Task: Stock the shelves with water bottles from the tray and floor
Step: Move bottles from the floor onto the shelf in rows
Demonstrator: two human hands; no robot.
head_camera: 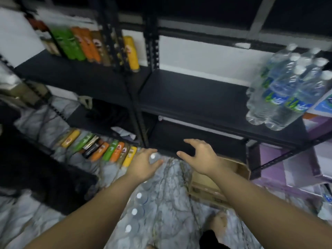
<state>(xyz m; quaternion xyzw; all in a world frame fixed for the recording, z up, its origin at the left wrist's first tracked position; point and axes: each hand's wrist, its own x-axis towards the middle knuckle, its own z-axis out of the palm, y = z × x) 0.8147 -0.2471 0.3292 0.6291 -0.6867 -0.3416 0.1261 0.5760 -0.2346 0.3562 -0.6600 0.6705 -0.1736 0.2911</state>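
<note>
Clear water bottles with white caps [136,203] stand in a row on the marble floor. My left hand [143,165] reaches down to the farthest bottle [153,156], fingers and thumb curled round its top, the cap showing between them. My right hand [199,157] hovers beside it with fingers spread and holds nothing, in front of the lower shelf's edge. A cardboard tray [212,186] lies on the floor under my right forearm. Several water bottles [287,90] stand on the right end of the black shelf [188,97].
Colourful drink bottles [75,44] stand on the left shelf, and more [111,151] lie on the floor at the left. Purple and white boxes [316,121] are stacked at the right. A black upright post [140,126] divides the shelf units. My foot [220,223] is below.
</note>
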